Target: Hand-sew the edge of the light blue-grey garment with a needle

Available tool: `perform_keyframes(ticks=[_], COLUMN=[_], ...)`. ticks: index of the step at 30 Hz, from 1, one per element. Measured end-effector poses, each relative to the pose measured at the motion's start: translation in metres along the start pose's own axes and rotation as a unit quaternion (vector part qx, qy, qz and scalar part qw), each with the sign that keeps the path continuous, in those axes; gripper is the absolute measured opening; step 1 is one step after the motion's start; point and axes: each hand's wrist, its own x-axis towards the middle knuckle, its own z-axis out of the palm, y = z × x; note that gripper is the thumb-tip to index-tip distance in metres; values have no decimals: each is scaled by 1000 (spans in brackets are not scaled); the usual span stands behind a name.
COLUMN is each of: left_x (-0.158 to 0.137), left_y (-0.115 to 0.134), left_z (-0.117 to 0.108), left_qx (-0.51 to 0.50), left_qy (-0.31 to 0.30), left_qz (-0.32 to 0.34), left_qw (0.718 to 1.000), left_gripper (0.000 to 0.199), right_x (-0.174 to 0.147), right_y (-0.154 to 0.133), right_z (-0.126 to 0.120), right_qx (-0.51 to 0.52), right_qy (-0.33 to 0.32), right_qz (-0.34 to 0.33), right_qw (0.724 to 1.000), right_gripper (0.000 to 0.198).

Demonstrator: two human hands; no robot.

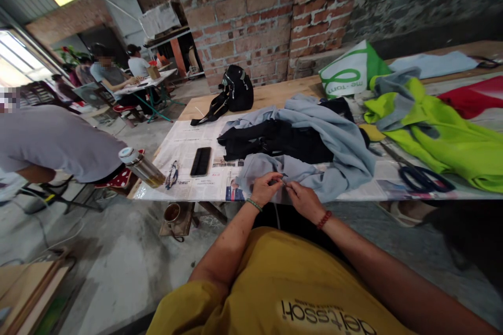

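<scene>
While the black cloth (pixel 291 141) lies bunched on the grey garment (pixel 349 149) across the table (pixel 294 88), left hand (pixel 264 189) and right hand (pixel 307 201) work at its near edge — fingers curled closely to thumbs, nearly tip to tip — though what they pinch, I can't tell; phone (pixel 200 161) off left.

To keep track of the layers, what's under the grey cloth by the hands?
Printed newspaper shows beside the grey cloth and seems to run beneath it. Whatever lies under its middle is covered.
</scene>
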Motion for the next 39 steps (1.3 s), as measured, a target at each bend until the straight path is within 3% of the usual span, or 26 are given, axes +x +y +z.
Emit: perform_keyframes(ticks=[8,12,14,17,23,31,35,37,39], left_x=[-1,-2,-3,-6,-13,-18,-18,-19,-20], left_y=[5,6,8,17,30,3,-3,-5,-6], left_z=[-1,0,0,-2,-8,-5,-3,-3,-2], left_qx=[17,46,89,192,327,249,228,225,222], left_qy=[-57,-6,16,-1,-9,-10,-2,2,9], left_qz=[-13,16,46,83,72,125,119,113,118], left_qw=[998,999,995,978,942,960,966,968,968], left_gripper=[32,35,31,19,9,19,19,19,19], right_x=[1,2,2,1,5,16,14,15,20], right_y=[0,1,0,0,-6,-15,-11,-7,-4], right_z=[6,7,6,5,-3,-4,-19,-35,-50], right_qx=[-35,-6,9,24,24,90,69,15,-26], right_qy=[17,39,44,40,15,11,-9,26,114], right_qz=[21,23,24,17,10,25,25,28,12], right_qw=[999,999,999,999,1000,996,997,999,993], right_gripper=[25,25,26,26,22,19,23,22,25])
